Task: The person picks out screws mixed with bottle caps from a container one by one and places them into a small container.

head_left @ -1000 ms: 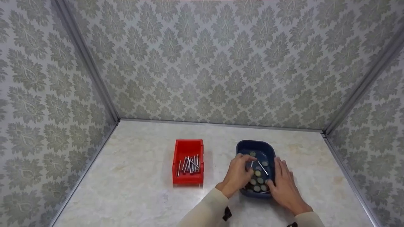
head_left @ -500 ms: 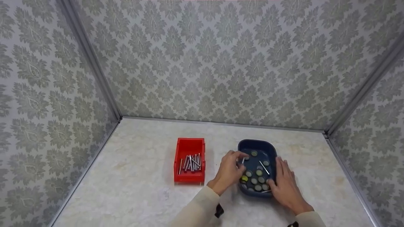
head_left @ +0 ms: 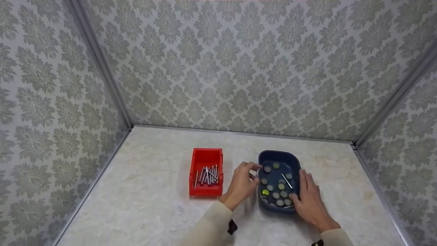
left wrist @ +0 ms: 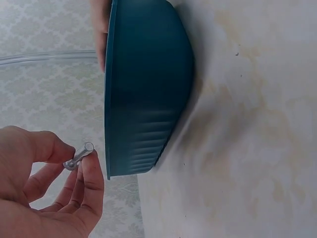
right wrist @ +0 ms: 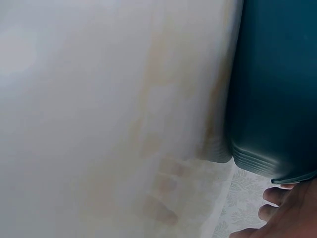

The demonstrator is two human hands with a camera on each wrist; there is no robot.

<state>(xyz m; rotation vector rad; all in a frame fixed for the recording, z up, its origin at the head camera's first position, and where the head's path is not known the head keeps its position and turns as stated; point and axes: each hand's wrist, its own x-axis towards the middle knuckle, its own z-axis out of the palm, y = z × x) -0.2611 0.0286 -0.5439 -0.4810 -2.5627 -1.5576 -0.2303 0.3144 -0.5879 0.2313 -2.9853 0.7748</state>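
My left hand (head_left: 239,182) is just off the left rim of a dark blue tub (head_left: 278,156). Between thumb and fingertips it pinches a small silver bolt (left wrist: 79,156), seen almost end-on in the left wrist view. My right hand (head_left: 311,201) holds the tub's right wall, fingers along the outside and thumb over the rim. Inside the tub lie several round pieces resembling bottle caps (head_left: 281,186), one with a bright yellow face (head_left: 265,192). A loose silver bolt (head_left: 287,181) lies among them, and another is partly visible near the front wall.
A red bin (head_left: 206,192) stands to the left of the tub, with several silver bolts (head_left: 209,175) heaped in it. Both containers rest on a pale marbled tabletop (head_left: 153,177). Patterned walls (head_left: 222,68) enclose the table at the back and both sides.
My left hand has lifted the bolt out of the tub and moved left past its rim, uncovering more caps. The right hand stays on the tub. The view has shifted slightly.
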